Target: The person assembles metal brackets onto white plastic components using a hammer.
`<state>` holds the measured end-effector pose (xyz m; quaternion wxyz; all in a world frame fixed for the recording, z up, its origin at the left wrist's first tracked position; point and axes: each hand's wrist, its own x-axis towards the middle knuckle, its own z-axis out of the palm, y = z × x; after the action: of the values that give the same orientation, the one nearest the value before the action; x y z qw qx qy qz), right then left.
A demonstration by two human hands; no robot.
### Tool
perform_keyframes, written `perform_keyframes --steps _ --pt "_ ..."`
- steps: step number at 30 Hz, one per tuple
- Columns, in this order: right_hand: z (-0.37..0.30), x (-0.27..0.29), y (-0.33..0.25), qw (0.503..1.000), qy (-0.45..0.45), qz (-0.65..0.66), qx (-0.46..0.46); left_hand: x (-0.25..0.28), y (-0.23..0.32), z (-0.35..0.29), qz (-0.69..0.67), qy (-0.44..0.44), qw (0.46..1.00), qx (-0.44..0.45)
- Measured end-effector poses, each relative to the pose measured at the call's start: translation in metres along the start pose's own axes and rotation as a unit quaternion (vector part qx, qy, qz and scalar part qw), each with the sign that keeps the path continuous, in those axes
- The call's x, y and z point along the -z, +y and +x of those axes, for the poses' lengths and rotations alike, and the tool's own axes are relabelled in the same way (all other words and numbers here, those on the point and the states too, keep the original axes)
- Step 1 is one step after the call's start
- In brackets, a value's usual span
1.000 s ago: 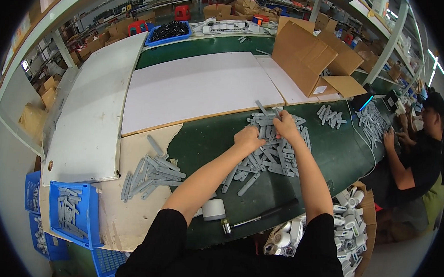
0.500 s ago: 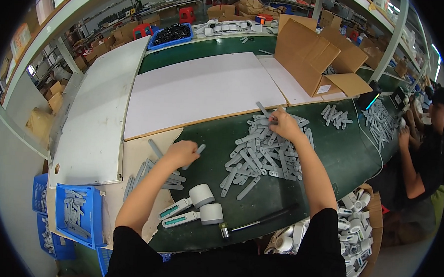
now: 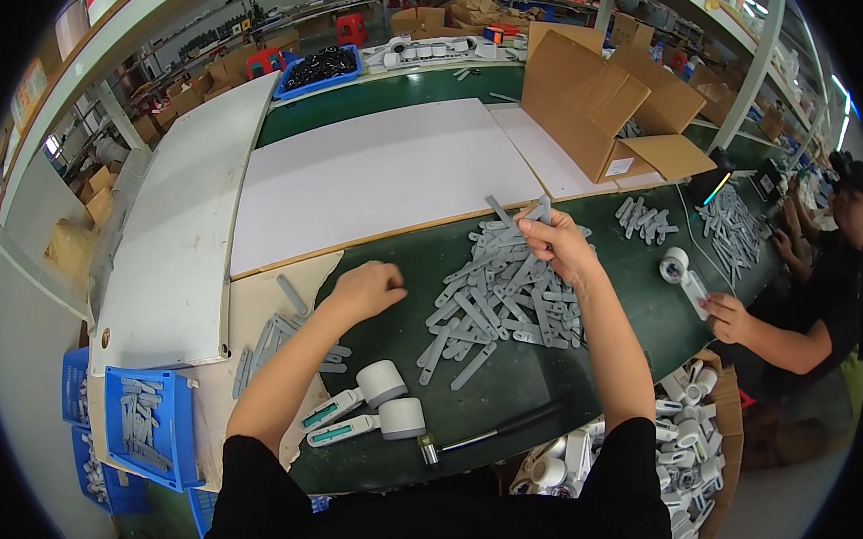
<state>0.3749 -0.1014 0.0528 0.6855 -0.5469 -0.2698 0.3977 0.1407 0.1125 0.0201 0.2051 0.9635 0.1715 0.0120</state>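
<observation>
My right hand (image 3: 558, 244) is closed on a grey plastic strip (image 3: 544, 210), which sticks up from the fingertips. Below it lies a heaped pile of similar grey strips (image 3: 495, 306) on the green table. My left hand (image 3: 369, 291) hovers left of this pile with its fingers curled; no strip shows from it, and its inner side is hidden. Under my left forearm is a smaller group of strips (image 3: 272, 342) on a beige sheet. Two white handheld devices (image 3: 380, 384) with round heads lie nearest me, beside a hammer (image 3: 429, 451) with a dark handle.
A white board (image 3: 387, 176) spans the table behind the pile, and an open cardboard box (image 3: 578, 112) stands far right. A blue basket (image 3: 193, 433) of strips is at the left. At the right a co-worker's hand (image 3: 728, 319) holds a white device (image 3: 691, 286).
The strip seen in my left hand no longer shows. My right hand has lifted a strip upright from the pile. The co-worker's hand has come in over the table with a white device.
</observation>
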Motion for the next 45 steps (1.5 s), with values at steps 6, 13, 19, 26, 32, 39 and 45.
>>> perform_keyframes --steps 6,13,19,26,32,39,45 --pt "-0.008 0.005 0.003 0.994 0.097 0.034 0.031 -0.032 0.04 0.066 -0.096 0.0 0.994 -0.045" --pt "0.052 0.058 0.034 0.891 0.146 -0.407 0.138 -0.058 0.054 0.087 -0.069 0.025 0.997 -0.024" --pt "0.101 0.016 0.056 0.802 0.192 -0.559 0.089 -0.056 0.045 0.078 -0.108 -0.014 0.994 0.009" --pt "0.094 0.021 0.045 0.839 0.166 -0.501 0.134 -0.049 0.042 0.064 -0.106 -0.022 0.994 0.009" --pt "-0.032 -0.007 -0.022 0.903 -0.122 -0.409 -0.052 -0.054 0.016 0.066 -0.144 -0.008 0.989 0.018" --pt "-0.225 -0.038 0.068 0.781 -0.53 -0.285 -0.168 -0.052 0.013 0.059 -0.202 -0.017 0.979 -0.005" --pt "-0.277 -0.075 0.199 0.844 -0.205 -0.211 -0.448 -0.04 0.026 0.04 -0.265 0.023 0.964 -0.004"
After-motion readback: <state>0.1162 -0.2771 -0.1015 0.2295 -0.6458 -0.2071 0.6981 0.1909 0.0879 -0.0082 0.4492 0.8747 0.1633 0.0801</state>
